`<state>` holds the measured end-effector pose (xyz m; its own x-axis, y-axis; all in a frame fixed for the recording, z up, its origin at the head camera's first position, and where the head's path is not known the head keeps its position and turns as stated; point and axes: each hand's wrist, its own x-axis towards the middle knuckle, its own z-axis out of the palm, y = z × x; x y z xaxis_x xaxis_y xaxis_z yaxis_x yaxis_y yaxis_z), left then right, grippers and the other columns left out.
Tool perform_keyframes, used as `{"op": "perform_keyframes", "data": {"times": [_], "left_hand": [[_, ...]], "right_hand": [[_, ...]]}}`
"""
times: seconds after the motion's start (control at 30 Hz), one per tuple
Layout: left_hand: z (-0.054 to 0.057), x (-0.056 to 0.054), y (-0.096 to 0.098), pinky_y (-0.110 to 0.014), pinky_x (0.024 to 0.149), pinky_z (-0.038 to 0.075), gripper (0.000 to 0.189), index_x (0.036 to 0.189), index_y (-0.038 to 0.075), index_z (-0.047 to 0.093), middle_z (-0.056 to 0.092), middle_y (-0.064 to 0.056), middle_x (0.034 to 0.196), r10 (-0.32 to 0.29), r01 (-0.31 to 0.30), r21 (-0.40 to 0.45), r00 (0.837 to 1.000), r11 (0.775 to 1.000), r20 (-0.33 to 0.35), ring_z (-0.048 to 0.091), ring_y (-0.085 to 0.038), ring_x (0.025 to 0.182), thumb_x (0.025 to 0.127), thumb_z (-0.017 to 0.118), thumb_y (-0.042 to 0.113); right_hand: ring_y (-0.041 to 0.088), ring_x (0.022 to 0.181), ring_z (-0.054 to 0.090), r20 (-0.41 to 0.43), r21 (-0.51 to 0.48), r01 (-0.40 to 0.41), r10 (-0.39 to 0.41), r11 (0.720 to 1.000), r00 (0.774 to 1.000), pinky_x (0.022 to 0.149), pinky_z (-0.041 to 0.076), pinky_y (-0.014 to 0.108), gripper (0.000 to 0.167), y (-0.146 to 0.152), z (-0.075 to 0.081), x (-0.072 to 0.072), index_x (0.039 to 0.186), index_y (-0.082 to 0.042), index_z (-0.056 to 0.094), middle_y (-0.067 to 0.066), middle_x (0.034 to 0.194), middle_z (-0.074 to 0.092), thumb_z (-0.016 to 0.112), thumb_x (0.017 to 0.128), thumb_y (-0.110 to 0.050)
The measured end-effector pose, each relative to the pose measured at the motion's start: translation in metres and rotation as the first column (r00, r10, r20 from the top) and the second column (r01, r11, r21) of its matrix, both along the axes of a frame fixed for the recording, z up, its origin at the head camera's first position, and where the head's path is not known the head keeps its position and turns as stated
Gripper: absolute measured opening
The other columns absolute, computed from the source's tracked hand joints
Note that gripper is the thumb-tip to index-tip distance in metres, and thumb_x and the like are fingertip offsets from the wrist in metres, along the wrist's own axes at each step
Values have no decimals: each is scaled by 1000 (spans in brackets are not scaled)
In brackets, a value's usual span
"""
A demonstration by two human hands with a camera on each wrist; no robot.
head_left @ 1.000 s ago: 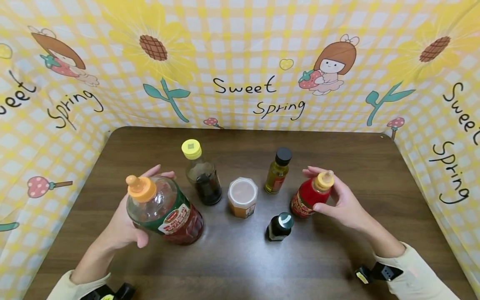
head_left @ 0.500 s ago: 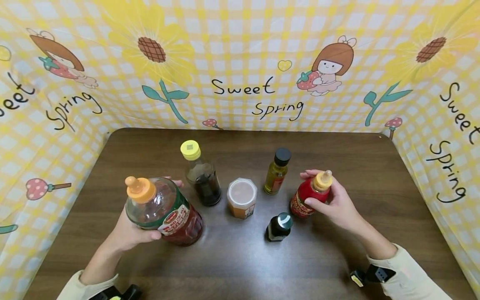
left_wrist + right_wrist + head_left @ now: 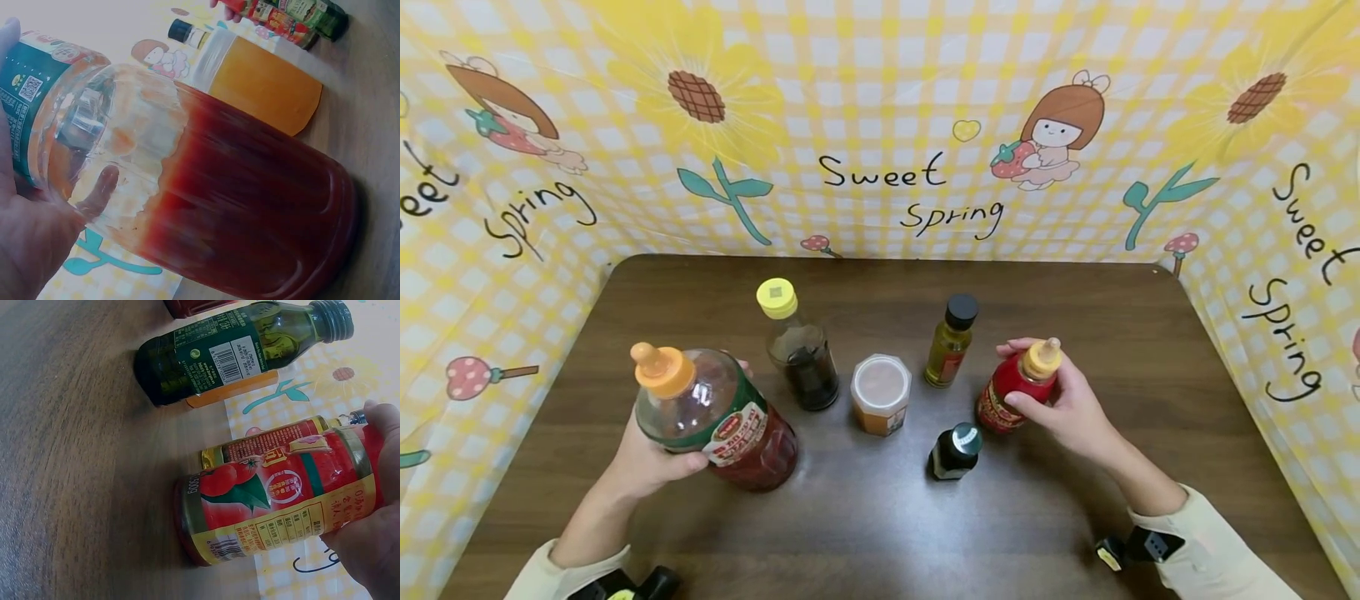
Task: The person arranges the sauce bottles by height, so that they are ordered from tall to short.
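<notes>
My left hand point(image 3: 643, 462) grips a large bottle of red sauce point(image 3: 748, 442) with an orange nozzle cap and a green label. Its thumb lies on the near side; the other fingers are mostly hidden behind. In the left wrist view the sauce bottle point(image 3: 250, 200) is about half full; I cannot tell whether its base touches the table. At the right, my right hand point(image 3: 1071, 408) holds a red ketchup bottle point(image 3: 1003, 400) with a yellow nozzle cap, thumb in front. Tomatoes show on the ketchup bottle's label point(image 3: 275, 494) in the right wrist view.
Between the hands stand a yellow-capped dark sauce bottle point(image 3: 808, 375), a pale-lidded jar point(image 3: 882, 400) with orange contents, a black-capped oil bottle point(image 3: 949, 350) and a small dark green bottle point(image 3: 953, 458). A checked cloth point(image 3: 880, 100) hangs behind the brown table point(image 3: 865, 542).
The left thumb has come in against the large sauce bottle, whose top has shifted slightly left. The right thumb has moved further across the ketchup bottle.
</notes>
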<state>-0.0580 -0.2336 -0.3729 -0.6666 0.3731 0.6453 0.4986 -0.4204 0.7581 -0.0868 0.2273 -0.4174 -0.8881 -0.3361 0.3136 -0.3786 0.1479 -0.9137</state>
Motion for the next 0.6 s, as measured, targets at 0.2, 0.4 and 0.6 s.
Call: {"op": "perform_keyframes", "data": {"times": [0.2, 0.4, 0.6], "left_hand": [[2, -4, -12, -31, 109, 42, 68, 138, -18, 43, 59, -25, 137, 78, -77, 38, 997, 996, -29, 57, -29, 129, 85, 81, 3], [0, -22, -29, -28, 105, 45, 66, 132, -12, 52, 65, -18, 128, 249, -249, 47, 969, 967, 5, 62, -25, 122, 77, 86, 1], [1, -43, -44, -24, 96, 48, 61, 129, -6, 59, 69, -10, 118, 391, -391, -3, 918, 920, 73, 65, -18, 110, 75, 88, 1]], "right_hand": [[17, 123, 58, 20, 11, 7, -8, 1000, 1000, 100, 48, 23, 61, 0, -2, 3, 138, 0, 50, 19, 133, 59, 71, 84, 16], [19, 122, 59, -4, 2, 14, -14, 1000, 1000, 100, 48, 23, 61, 0, 0, 1, 138, 1, 50, 18, 133, 60, 70, 83, 18], [16, 122, 59, -11, 7, 6, -6, 1000, 1000, 100, 48, 23, 62, 2, 1, -2, 138, 1, 50, 18, 133, 59, 70, 82, 18]]}}
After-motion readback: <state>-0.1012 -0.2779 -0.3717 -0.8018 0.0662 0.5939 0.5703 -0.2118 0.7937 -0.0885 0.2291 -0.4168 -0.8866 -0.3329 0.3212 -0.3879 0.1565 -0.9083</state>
